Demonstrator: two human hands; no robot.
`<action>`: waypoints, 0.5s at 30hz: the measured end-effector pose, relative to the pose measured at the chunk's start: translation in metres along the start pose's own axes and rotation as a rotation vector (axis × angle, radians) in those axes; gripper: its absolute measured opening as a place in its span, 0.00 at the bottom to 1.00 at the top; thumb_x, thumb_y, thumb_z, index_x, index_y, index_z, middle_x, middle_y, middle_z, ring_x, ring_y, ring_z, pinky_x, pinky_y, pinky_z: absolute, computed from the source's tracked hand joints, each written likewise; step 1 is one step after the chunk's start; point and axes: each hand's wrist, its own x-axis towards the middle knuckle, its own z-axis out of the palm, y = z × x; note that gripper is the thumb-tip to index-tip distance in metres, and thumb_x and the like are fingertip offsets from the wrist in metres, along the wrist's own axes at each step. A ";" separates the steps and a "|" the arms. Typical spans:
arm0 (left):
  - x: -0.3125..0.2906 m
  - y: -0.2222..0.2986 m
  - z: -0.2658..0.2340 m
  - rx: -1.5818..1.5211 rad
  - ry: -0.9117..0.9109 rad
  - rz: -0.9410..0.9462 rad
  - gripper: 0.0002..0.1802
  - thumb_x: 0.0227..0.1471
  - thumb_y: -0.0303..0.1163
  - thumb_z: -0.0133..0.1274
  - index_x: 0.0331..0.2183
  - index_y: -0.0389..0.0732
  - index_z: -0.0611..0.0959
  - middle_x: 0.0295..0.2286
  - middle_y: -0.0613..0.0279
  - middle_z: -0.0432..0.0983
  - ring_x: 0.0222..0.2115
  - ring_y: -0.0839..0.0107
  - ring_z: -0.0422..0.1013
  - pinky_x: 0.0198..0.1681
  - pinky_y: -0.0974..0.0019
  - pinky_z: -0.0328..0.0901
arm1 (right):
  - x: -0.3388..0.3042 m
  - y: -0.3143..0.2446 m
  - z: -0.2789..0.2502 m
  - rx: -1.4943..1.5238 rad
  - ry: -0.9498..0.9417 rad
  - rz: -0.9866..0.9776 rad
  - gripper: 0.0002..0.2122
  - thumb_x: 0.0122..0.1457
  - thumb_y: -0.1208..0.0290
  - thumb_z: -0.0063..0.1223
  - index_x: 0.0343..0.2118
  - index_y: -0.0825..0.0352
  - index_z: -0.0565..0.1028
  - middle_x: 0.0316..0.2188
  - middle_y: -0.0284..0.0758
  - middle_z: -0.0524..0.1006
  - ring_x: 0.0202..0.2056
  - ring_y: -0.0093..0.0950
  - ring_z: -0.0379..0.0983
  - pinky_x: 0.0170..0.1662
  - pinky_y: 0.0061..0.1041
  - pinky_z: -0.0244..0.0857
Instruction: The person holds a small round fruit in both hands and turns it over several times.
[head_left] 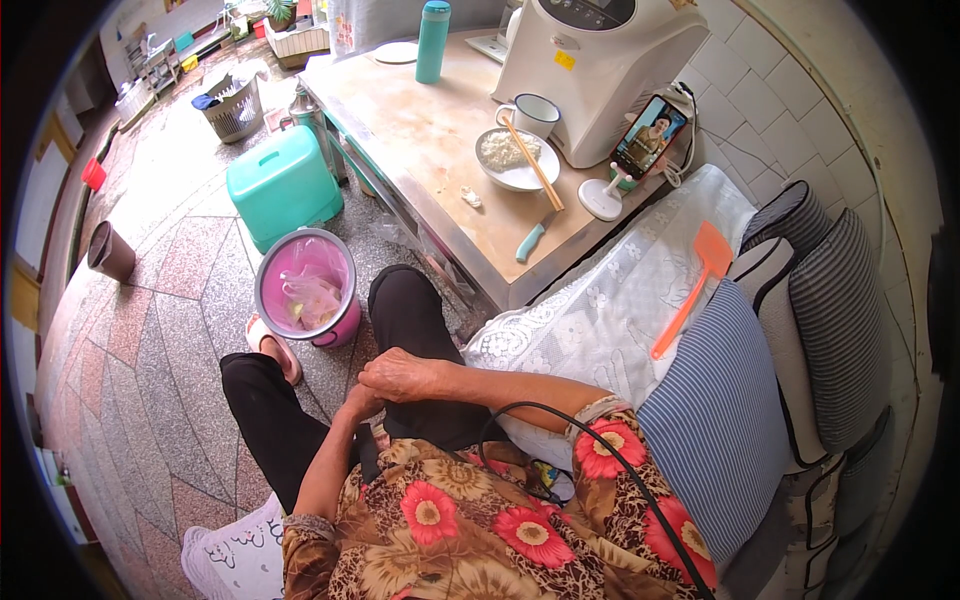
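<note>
At left, the bin (328, 258) is set on the floor (190, 330), just ahead of both hands, w/ bags (310, 302) inside. The L hand (362, 403) is partly covered, so its finger state can't be told. By the R hand (402, 377) it is overlapped, w/ R fingers curled together; no tool is seen held. Farther right, the bowl (520, 180), w/ chopsticks (536, 170) across, and knife (531, 243) are placed on the table (400, 130). A pause seems in hand; for any next move, the hands should be parted first.

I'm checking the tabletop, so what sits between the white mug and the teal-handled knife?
In the head view, a bowl of white food with chopsticks across it sits between the mug and knife.
</note>
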 end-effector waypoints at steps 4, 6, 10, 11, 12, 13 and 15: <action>-0.001 -0.003 0.001 -0.004 0.018 0.012 0.17 0.37 0.26 0.48 0.36 0.42 0.75 0.35 0.51 0.71 0.39 0.57 0.66 0.40 0.60 0.61 | 0.000 -0.001 0.000 0.000 0.002 -0.002 0.06 0.41 0.73 0.46 0.19 0.71 0.68 0.20 0.43 0.71 0.26 0.41 0.69 0.27 0.35 0.62; 0.000 -0.003 0.001 0.003 0.011 0.015 0.17 0.37 0.26 0.48 0.36 0.42 0.75 0.36 0.51 0.71 0.39 0.57 0.66 0.40 0.60 0.62 | 0.000 0.000 0.000 0.001 0.010 -0.005 0.06 0.41 0.73 0.46 0.19 0.71 0.68 0.20 0.44 0.71 0.26 0.41 0.70 0.27 0.35 0.62; 0.000 -0.005 0.002 0.027 -0.014 0.008 0.16 0.38 0.26 0.48 0.35 0.42 0.75 0.36 0.51 0.71 0.40 0.57 0.66 0.40 0.61 0.61 | 0.000 0.001 0.001 -0.006 0.018 -0.009 0.06 0.41 0.73 0.45 0.19 0.71 0.68 0.20 0.44 0.71 0.26 0.41 0.70 0.27 0.35 0.62; 0.000 -0.006 0.002 0.027 -0.014 0.008 0.16 0.38 0.26 0.48 0.35 0.42 0.75 0.36 0.51 0.71 0.40 0.57 0.66 0.40 0.61 0.61 | 0.000 0.001 0.002 -0.010 0.018 -0.011 0.06 0.41 0.73 0.45 0.19 0.71 0.68 0.20 0.44 0.71 0.26 0.41 0.70 0.27 0.35 0.62; 0.000 -0.008 0.003 0.030 -0.032 -0.007 0.16 0.38 0.25 0.48 0.36 0.41 0.75 0.36 0.53 0.71 0.40 0.60 0.65 0.42 0.62 0.60 | 0.000 0.001 0.004 0.001 0.048 -0.014 0.06 0.39 0.73 0.46 0.18 0.71 0.68 0.19 0.44 0.71 0.25 0.41 0.70 0.26 0.36 0.62; 0.000 -0.009 0.004 0.033 -0.050 -0.022 0.17 0.38 0.24 0.49 0.36 0.41 0.74 0.37 0.54 0.70 0.41 0.62 0.65 0.43 0.63 0.59 | 0.001 0.002 0.005 0.012 0.077 -0.018 0.06 0.37 0.73 0.47 0.17 0.71 0.69 0.17 0.44 0.71 0.24 0.42 0.70 0.25 0.36 0.62; 0.000 -0.010 0.006 0.025 -0.047 -0.020 0.17 0.38 0.24 0.49 0.36 0.41 0.74 0.37 0.54 0.70 0.41 0.62 0.64 0.43 0.64 0.59 | 0.000 0.003 0.007 0.024 0.108 -0.021 0.06 0.35 0.73 0.48 0.16 0.71 0.69 0.16 0.45 0.71 0.24 0.42 0.70 0.24 0.37 0.62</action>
